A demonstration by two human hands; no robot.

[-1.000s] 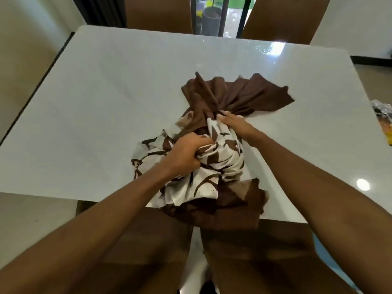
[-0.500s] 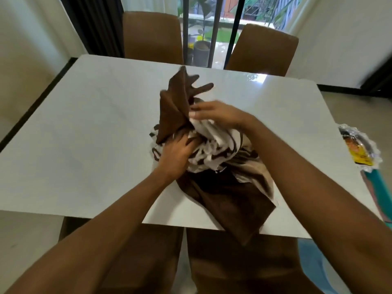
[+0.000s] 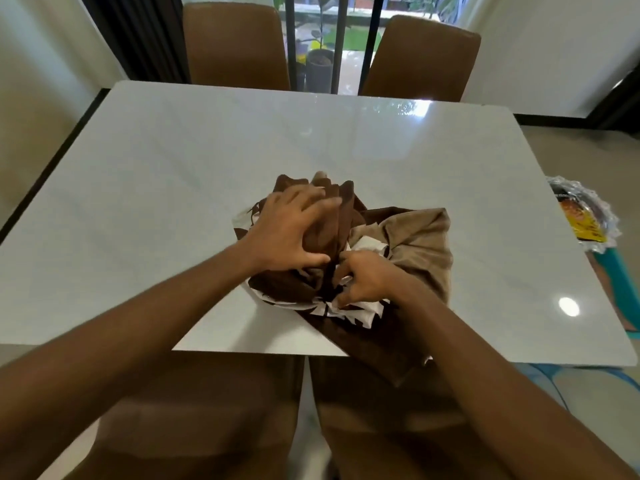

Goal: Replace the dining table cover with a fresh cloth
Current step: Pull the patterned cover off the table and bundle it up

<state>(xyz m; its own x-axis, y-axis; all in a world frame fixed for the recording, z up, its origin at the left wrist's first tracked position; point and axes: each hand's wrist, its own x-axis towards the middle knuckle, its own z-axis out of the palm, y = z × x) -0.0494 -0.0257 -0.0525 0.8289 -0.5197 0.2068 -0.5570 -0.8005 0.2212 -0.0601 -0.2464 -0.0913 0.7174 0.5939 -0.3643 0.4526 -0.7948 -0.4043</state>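
1. Sliding off: the bunched cloth (image 3: 415,237) sits close to the near edge of the counter (image 3: 207,161), right of its middle, and a brown flap hangs over that edge. The top looks glossy, so I judge a careless tug toward the body could drag the whole heap to the floor.
2. Falling open: the folds are only gathered, not tied. If either hand loosens too soon, the bundle would likely spill out flat.
3. Side sweep: a foil-wrapped packet (image 3: 585,216) lies just beyond the counter's right edge. Swinging the cloth that way could knock it.
4. Left hand (image 3: 291,230): palm down on top of the bundle, fingers (image 3: 322,204) spread wide and nearly straight. It presses the dark folds and grips nothing.
5. Right hand (image 3: 367,278): at the bundle's near side, fingers curled inward and pinching a fold where brown meets white.
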